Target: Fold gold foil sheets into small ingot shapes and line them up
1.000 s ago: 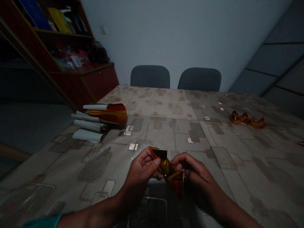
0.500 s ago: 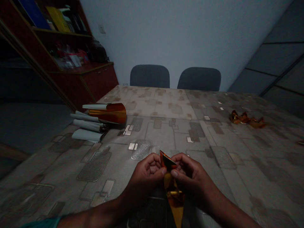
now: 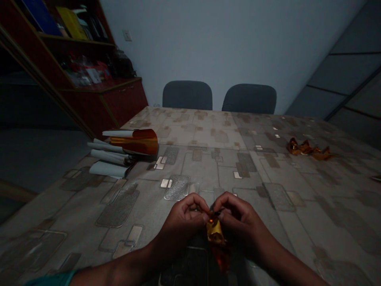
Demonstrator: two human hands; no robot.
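Observation:
Near the front of the table, my left hand [image 3: 189, 214] and my right hand [image 3: 236, 214] meet, fingertips almost touching. Between them they pinch a folded piece of shiny gold paper [image 3: 216, 232]. Its upper end is tucked under my fingertips and mostly hidden. The lower part hangs down toward me, creased and tapering, with a dark orange tip. Both hands are closed on the paper, thumbs toward me.
A patterned cloth covers the table [image 3: 205, 167]. To the left lie several curled gold and white sheets [image 3: 133, 142]. Crumpled gold folded pieces [image 3: 309, 149] rest at the right. Two grey chairs [image 3: 187, 95] stand behind the table, with a red cabinet [image 3: 125, 99] at the far left.
The paper's upper flap, which stood up between my fingers, is now pressed down under my fingertips. Its lower end has swung and looks darker. My fingertips have come closer together.

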